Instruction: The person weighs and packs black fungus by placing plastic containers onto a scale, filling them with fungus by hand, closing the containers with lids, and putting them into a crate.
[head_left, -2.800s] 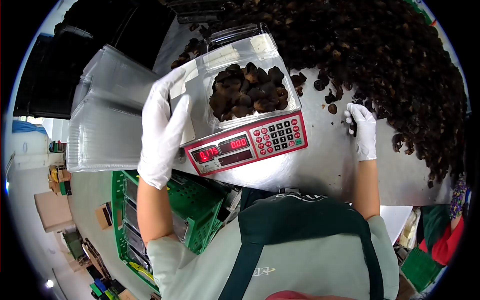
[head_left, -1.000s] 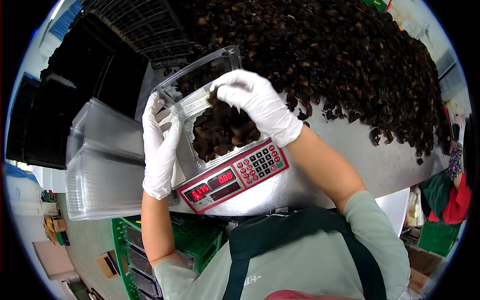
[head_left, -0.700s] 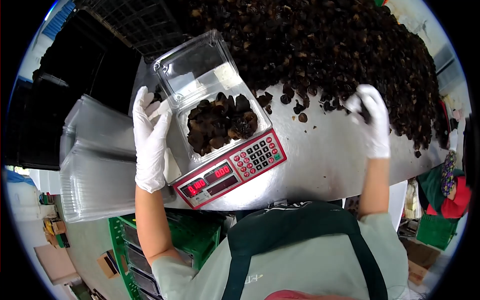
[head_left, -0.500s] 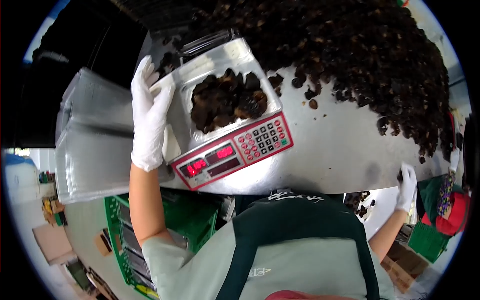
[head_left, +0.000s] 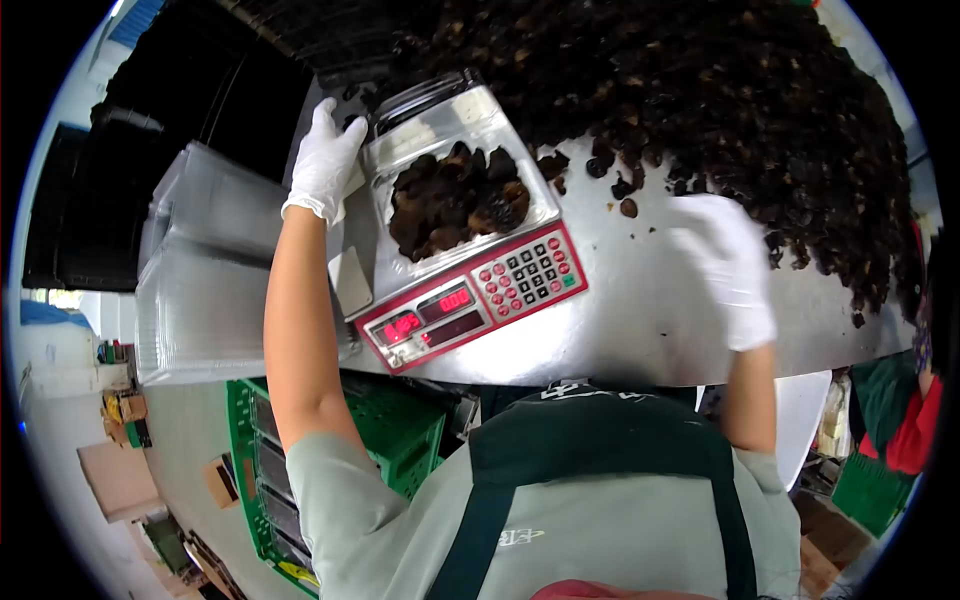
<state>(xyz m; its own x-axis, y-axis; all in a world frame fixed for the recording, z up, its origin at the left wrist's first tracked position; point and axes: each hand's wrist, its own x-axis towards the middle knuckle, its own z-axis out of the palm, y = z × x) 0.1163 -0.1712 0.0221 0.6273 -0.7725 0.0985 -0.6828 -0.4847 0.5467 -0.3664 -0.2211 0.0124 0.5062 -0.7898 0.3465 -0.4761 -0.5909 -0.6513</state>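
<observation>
A clear plastic tray [head_left: 385, 185] with dark brown, wrinkled pieces [head_left: 455, 200] in it rests on a red-and-silver digital scale [head_left: 478, 300], whose red digits are lit. My left hand [head_left: 328, 165], in a white glove, is at the left side of the tray, thumb apart from the fingers, with nothing seen in it. Over the metal table, to the right of the scale, my right hand [head_left: 730, 265] is smeared by motion. It is gloved in white too, its fingers look stretched out toward the left, and I see nothing in it.
A large heap of the same dark pieces [head_left: 740, 110] covers the far and right parts of the metal table [head_left: 620, 290]. Stacked clear plastic trays [head_left: 215, 290] stand left of the scale. Below the table edge is a green crate [head_left: 400, 425].
My right hand has come from the lower right, where a dark piece showed at its fingers, up and left over the table. My left hand has shifted slightly up and right.
</observation>
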